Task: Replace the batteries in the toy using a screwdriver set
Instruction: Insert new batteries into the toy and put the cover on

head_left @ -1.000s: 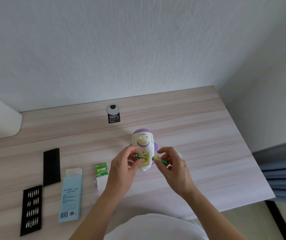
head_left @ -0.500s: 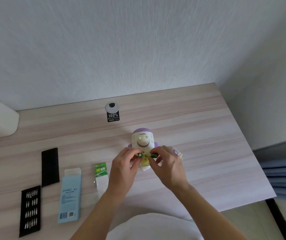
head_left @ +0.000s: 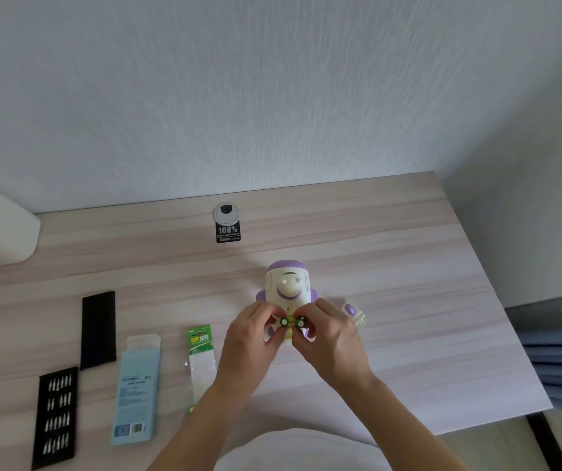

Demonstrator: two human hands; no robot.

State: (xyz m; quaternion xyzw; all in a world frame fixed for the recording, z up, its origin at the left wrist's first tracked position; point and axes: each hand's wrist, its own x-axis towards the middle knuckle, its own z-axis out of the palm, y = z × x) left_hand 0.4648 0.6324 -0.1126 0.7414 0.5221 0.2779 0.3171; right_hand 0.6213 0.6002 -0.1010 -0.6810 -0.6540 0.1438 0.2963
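Against one toy (head_left: pixel 288 283), two batteries (head_left: pixel 284 321)

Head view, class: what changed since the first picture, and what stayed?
The right hand brought its green cylindrical battery leftward beside the left hand's green battery at the white-and-purple plastic toy. Both stay pinched. Toy, black bit tray, blue box: unmoved.

Left hand (head_left: pixel 252 338) and right hand (head_left: pixel 328 336) each pinch a green battery (head_left: pixel 284 321) against the toy (head_left: pixel 288 287) on the counter (head_left: pixel 408 300).
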